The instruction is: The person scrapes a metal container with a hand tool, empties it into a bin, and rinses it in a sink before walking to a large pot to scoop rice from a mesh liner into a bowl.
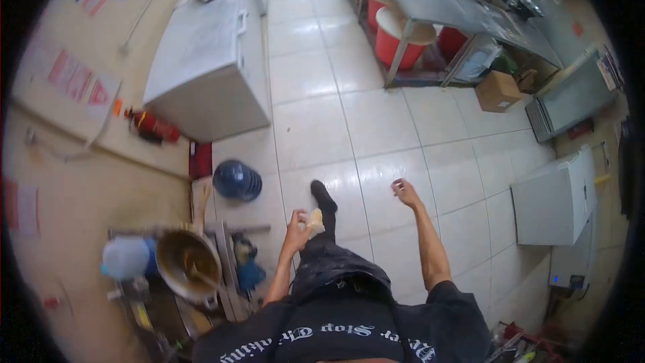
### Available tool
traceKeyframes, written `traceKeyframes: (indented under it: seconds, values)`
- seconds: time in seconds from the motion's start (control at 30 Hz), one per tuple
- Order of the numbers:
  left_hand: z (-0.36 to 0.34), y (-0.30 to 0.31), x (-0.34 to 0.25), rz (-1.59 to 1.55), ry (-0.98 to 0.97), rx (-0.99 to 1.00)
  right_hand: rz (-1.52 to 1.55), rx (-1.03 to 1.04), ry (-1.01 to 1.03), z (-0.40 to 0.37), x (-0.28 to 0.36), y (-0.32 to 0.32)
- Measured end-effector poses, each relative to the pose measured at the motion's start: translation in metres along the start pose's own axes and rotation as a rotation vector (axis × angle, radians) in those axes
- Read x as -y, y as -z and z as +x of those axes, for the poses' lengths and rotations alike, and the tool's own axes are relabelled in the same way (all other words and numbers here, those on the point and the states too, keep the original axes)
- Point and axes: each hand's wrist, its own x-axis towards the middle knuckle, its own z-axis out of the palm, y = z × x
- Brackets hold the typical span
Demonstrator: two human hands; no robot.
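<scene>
My left hand [295,234] is closed on a small pale cream-coloured piece [314,220], held above my leg. It looks soft or crumpled, but I cannot make out what it is. Out over the tiled floor, my right hand [405,193] hangs with its fingers loosely curled and a gap between them; no object shows in it. To the left of my left hand, a large metal pot [176,255] with brown contents and a ladle-like utensil [205,275] stands on a metal stand [232,289].
A blue water jug [237,181] lies on the floor ahead to the left, near a white chest freezer [201,60] and a fire extinguisher [153,126]. Red buckets [406,44] sit under a steel table [437,0]. A cardboard box [498,91] and white cabinet [554,202] stand right.
</scene>
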Motion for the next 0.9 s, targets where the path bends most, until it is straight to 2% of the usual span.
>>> traceKeyframes:
  seconds: [0.03, 0.07, 0.1, 0.13, 0.17, 0.2, 0.23, 0.27, 0.33, 0.37, 0.4, 0.43, 0.5, 0.57, 0.63, 0.67, 0.73, 0.77, 0.8, 0.83, 0.87, 0.9]
  values:
    - [0.036, 0.005, 0.003, -0.021, -0.016, -0.024, 0.124, -0.247, 0.235, 0.032, 0.009, 0.016]
    - [0.071, 0.015, 0.000, -0.014, -0.043, -0.006, 0.263, -0.319, 0.178, 0.035, 0.041, 0.039]
    - [0.105, 0.023, -0.005, -0.096, 0.029, -0.001, 0.338, -0.431, 0.037, 0.042, 0.057, 0.054]
    - [0.143, 0.024, -0.014, -0.189, 0.107, 0.002, 0.335, -0.463, -0.002, 0.053, 0.050, 0.066]
    - [0.189, 0.033, -0.007, -0.059, -0.011, -0.030, 0.316, -0.492, -0.046, 0.061, 0.029, 0.070]
    - [0.232, 0.043, -0.032, -0.174, 0.067, -0.024, 0.434, -0.482, -0.066, 0.065, 0.010, 0.067]
    - [0.274, 0.054, -0.060, -0.287, 0.145, -0.020, 0.487, -0.564, -0.100, 0.061, -0.003, 0.050]
    - [0.322, 0.064, -0.069, -0.178, 0.013, -0.060, 0.505, -0.532, -0.100, 0.057, -0.021, 0.032]
    - [0.415, 0.076, -0.110, -0.040, -0.186, -0.159, 0.335, -0.225, -0.439, 0.039, -0.050, -0.004]
    - [0.472, 0.080, -0.112, -0.046, -0.257, -0.172, 0.333, -0.096, -0.625, 0.036, -0.104, -0.049]
    - [0.512, 0.087, -0.149, -0.189, -0.338, -0.218, 0.313, 0.052, -0.803, 0.034, -0.153, -0.091]
    - [0.550, 0.098, -0.194, -0.333, -0.424, -0.265, 0.307, 0.106, -0.859, 0.018, -0.116, -0.095]
    - [0.634, 0.124, -0.245, -0.312, -0.496, -0.370, 0.372, 0.102, -0.869, 0.024, -0.056, -0.103]
    - [0.711, 0.147, -0.284, -0.397, -0.619, -0.424, 0.396, 0.106, -0.854, 0.070, -0.019, -0.101]
    - [0.785, 0.154, -0.294, -0.307, -0.587, -0.459, 0.407, 0.105, -0.826, 0.130, 0.007, -0.096]
    - [0.821, 0.160, -0.297, -0.203, -0.542, -0.508, 0.411, 0.102, -0.810, 0.166, 0.019, -0.090]
    - [0.910, 0.151, -0.230, -0.034, -0.556, -0.681, 0.411, 0.100, -0.776, 0.244, 0.040, -0.074]
    - [0.927, 0.139, -0.212, -0.222, -0.472, -0.716, 0.398, 0.099, -0.756, 0.289, 0.046, -0.061]
    - [0.946, 0.137, -0.186, -0.178, -0.417, -0.739, 0.376, 0.100, -0.730, 0.342, 0.052, -0.044]
    - [0.965, 0.136, -0.161, -0.303, -0.352, -0.776, 0.340, 0.110, -0.704, 0.400, 0.058, -0.023]
    - [0.986, 0.139, -0.122, -0.381, -0.377, -0.795, 0.301, 0.115, -0.669, 0.459, 0.070, -0.005]
    - [0.992, 0.152, -0.107, -0.359, -0.234, -0.718, 0.258, 0.106, -0.625, 0.522, 0.084, 0.018]
